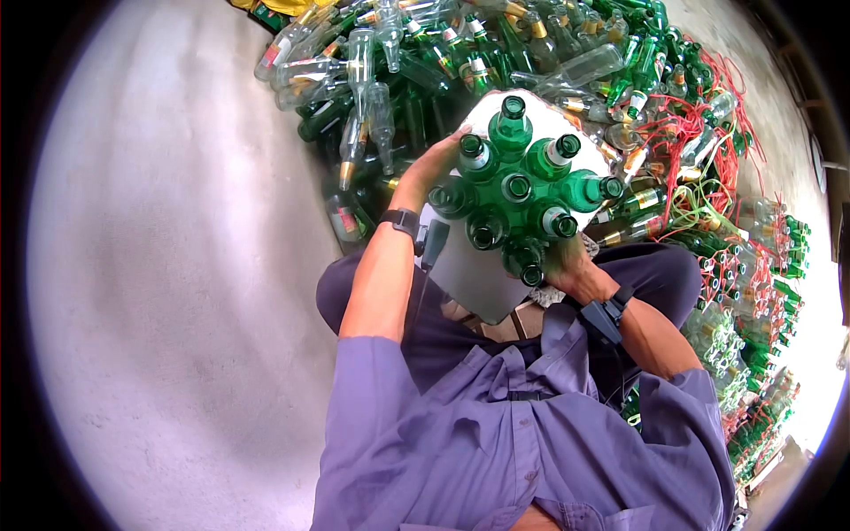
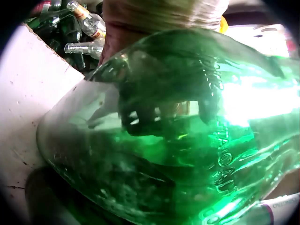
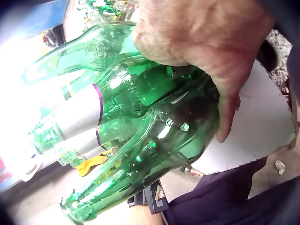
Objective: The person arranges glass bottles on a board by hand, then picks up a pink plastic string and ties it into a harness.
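Observation:
Several green glass bottles [image 1: 516, 188] stand in a tight upright cluster on a white board [image 1: 482, 274] over the person's lap. Some have pale neck labels. My left hand [image 1: 432, 168] holds the cluster's left side, its fingers partly hidden behind the glass; a large green bottle [image 2: 154, 136] fills the left wrist view. At the near right side my right hand [image 1: 571, 268] curves around the outer bottles. In the right wrist view its thumb [image 3: 227, 117] lies along the base of the nearest bottle [image 3: 140, 154], close over the board.
A heap of loose clear and green bottles [image 1: 381, 115] lies beyond the board. Tangled red strings [image 1: 686, 142] cover its right side, and tied bottle bundles [image 1: 744, 283] stand farther right. Bare concrete floor [image 1: 186, 265] stretches left. Crossed legs [image 1: 660, 270] flank the board.

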Available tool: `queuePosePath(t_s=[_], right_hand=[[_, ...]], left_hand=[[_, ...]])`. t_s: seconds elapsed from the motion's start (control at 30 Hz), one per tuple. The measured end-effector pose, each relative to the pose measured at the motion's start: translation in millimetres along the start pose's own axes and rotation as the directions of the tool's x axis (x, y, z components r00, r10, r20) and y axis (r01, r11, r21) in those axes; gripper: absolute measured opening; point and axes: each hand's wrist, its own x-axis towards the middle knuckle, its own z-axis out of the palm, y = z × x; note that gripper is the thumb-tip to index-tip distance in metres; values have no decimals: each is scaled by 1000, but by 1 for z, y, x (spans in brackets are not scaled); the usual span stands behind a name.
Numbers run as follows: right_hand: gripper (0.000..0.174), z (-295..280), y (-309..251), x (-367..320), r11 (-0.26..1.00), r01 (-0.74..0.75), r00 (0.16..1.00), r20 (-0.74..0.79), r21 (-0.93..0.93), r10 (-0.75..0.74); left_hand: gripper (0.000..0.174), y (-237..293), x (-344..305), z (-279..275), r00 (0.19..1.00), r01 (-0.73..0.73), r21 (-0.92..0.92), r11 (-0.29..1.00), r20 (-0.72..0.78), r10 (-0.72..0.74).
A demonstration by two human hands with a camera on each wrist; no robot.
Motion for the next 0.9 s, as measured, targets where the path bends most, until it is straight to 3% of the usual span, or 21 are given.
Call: queuePosePath(t_s=[0.07, 0.2, 0.27, 0.3, 0.37, 0.5, 0.57, 0.6, 0.67, 0.7, 0.73, 0.77, 0.83, 0.87, 0.9], right_hand=[[46, -2, 0, 3, 1000, 7, 1000, 21, -17, -7], [50, -8, 2, 11, 999, -29, 998, 49, -18, 30], [51, -15, 5, 16, 999, -18, 997, 76, -43, 21], [53, -18, 6, 18, 999, -9, 997, 81, -45, 13], [55, -23, 8, 21, 999, 2, 996, 88, -46, 2], [64, -23, 9, 22, 999, -20, 998, 65, -42, 23], [67, -24, 10, 21, 998, -33, 998, 53, -48, 36], [70, -27, 13, 23, 999, -36, 998, 51, -34, 38], [73, -26, 12, 16, 999, -34, 998, 47, -19, 34], [74, -19, 7, 8, 996, -75, 997, 11, -47, 76], [76, -15, 4, 2, 990, -118, 993, -27, -72, 116], [76, -25, 8, 5, 991, -113, 993, -27, -69, 111], [79, -51, 15, 13, 990, -115, 969, -228, -77, 95], [79, -58, 14, 15, 991, -111, 969, -230, -75, 91], [80, -59, 10, 15, 996, -58, 892, -451, -67, 21]], left_hand=[[48, 9, -3, 5, 984, 109, 118, 987, -154, -91], [47, -1, 2, -10, 1000, 4, -9, 1000, -25, -5], [49, -14, 9, -27, 999, -33, 152, 988, 6, 32], [49, -7, 5, -20, 999, -34, 153, 988, 7, 33], [53, 15, -8, 3, 993, 106, -5, 994, -48, -106], [56, 1, 1, -15, 997, 67, 44, 997, -38, -65], [35, 4, -1, -7, 990, 29, 101, 995, -142, -14], [35, -11, 6, -23, 988, -58, 237, 970, -129, 91], [38, -6, 7, -21, 987, 12, 172, 985, -160, 16], [40, -2, 7, -19, 979, 84, 102, 991, -192, -63], [52, 8, 2, -14, 997, 49, 185, 982, -72, -36], [52, 15, 0, -6, 997, 48, 187, 981, -67, -36], [70, 26, -4, 8, 998, 10, 70, 998, -63, -5], [79, 31, -6, 17, 997, -45, 73, 996, -60, 50], [79, 35, -7, 21, 997, -45, 71, 996, -56, 49]])
